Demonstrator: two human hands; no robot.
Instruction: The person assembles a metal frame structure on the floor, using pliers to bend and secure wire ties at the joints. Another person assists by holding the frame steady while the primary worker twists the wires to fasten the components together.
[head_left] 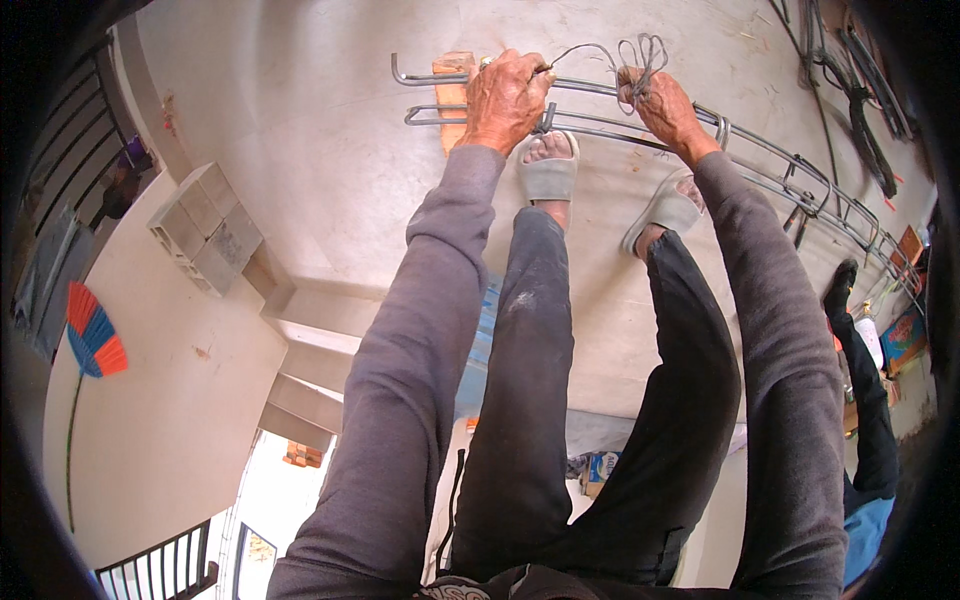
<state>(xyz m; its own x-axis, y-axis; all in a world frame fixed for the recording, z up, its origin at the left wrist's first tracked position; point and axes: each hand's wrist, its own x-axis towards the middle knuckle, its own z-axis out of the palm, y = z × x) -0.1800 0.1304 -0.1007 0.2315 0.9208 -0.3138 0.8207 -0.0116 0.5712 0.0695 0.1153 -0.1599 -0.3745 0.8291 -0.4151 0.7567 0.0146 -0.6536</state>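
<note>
My left hand [505, 98] is closed around a dark tool, possibly pliers, with thin wire [585, 50] running from it, over long steel bars [600, 90] that lie across the concrete floor. My right hand [665, 105] grips a bundle of looped wire [645, 50] and rests on the same bars. The bars sit on a brick [452, 100] at their left end. My feet in grey sandals [548, 170] stand just behind the bars.
Metal stirrups [810, 185] ring the bars farther right. Grey concrete blocks [205, 230] sit at the left beside steps. Another person's dark leg [870, 400] is at the right edge. Cables [860, 100] lie at the upper right.
</note>
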